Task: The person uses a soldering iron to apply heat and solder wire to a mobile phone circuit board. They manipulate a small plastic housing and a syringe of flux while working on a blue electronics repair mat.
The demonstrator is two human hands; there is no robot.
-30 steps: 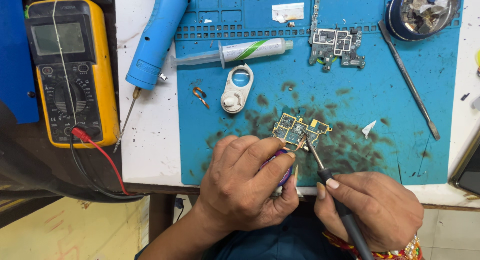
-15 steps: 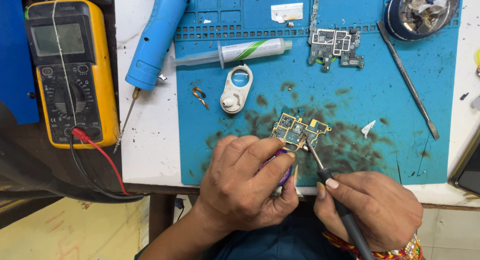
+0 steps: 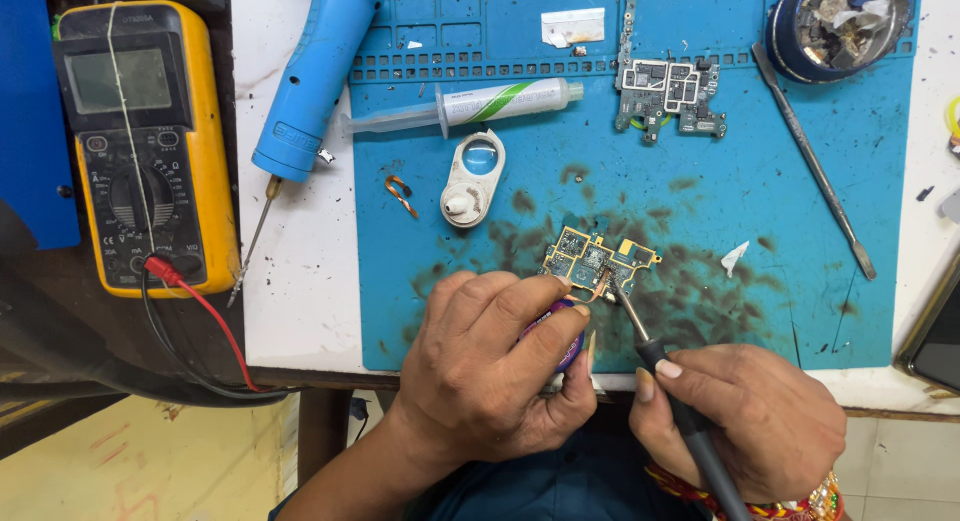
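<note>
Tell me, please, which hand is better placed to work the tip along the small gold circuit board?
The right hand, probably: it grips the soldering iron, whose tip already rests on the gold circuit board. The left hand is occupied with a purple spool, feeding a copper strip to the tip.

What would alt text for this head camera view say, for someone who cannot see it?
Two bare hands work on a small gold circuit board on a stained blue mat: the right hand touches a soldering iron tip to it, while the left hand steadies it, holding a purple spool. A yellow multimeter sits far left.
</note>
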